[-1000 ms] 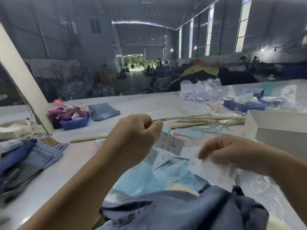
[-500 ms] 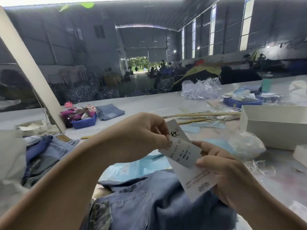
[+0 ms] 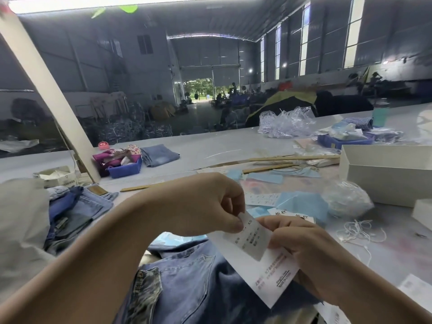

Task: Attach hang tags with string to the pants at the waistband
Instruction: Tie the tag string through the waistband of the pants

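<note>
Blue denim pants (image 3: 198, 284) lie crumpled at the table's near edge, a back pocket facing up. Above them both hands hold white hang tags. My left hand (image 3: 205, 206) pinches the top corner of the small printed tag (image 3: 251, 239) between thumb and fingers. My right hand (image 3: 301, 249) grips the larger white tag (image 3: 266, 274) that lies under the small one. Loose white strings (image 3: 357, 232) lie on the table to the right of my hands. Whether a string runs through the tags is hidden by my fingers.
A white open box (image 3: 385, 174) stands at the right, a clear bag of strings (image 3: 346, 197) in front of it. Blue tissue sheets (image 3: 301, 202) and more tags lie beyond my hands. Stacked jeans (image 3: 74, 213) sit at the left, a blue tray (image 3: 124, 169) and wooden sticks (image 3: 289, 158) farther back.
My hands came together over the pants and dropped lower. The small tag now lies on the larger tag, and my view has tilted down toward the denim.
</note>
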`<state>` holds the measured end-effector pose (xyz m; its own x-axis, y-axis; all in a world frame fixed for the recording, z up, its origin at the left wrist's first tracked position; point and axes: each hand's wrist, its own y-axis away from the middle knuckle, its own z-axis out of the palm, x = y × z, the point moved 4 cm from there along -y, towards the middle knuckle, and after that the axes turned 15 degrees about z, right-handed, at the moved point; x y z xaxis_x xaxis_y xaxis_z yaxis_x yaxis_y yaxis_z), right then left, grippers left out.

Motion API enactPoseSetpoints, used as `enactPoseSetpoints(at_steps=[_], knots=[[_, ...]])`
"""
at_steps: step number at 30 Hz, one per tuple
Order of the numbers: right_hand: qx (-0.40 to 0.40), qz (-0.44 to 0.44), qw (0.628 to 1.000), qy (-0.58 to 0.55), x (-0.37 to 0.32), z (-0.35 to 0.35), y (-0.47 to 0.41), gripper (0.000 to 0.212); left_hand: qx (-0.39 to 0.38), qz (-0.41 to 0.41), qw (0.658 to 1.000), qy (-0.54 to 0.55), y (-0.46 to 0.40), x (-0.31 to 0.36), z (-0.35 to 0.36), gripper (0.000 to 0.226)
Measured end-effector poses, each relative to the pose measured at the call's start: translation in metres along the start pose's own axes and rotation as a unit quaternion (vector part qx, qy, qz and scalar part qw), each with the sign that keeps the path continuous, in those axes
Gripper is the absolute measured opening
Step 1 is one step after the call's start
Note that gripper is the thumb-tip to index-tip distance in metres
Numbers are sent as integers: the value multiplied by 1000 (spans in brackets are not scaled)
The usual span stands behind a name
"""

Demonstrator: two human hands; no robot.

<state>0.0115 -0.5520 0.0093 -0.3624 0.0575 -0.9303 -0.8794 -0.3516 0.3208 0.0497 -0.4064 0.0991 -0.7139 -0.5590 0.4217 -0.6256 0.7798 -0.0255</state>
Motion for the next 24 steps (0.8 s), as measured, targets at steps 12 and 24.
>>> enactPoseSetpoints(at_steps=[12,24], knots=[[-2,3,1000,12,8,-4,-6,47,-65,-27,985,156,6,-13,14,15],[14,-8,1000,-3,10,-5,-4,46,-61,-50,993,89,-6,-28,29,18]])
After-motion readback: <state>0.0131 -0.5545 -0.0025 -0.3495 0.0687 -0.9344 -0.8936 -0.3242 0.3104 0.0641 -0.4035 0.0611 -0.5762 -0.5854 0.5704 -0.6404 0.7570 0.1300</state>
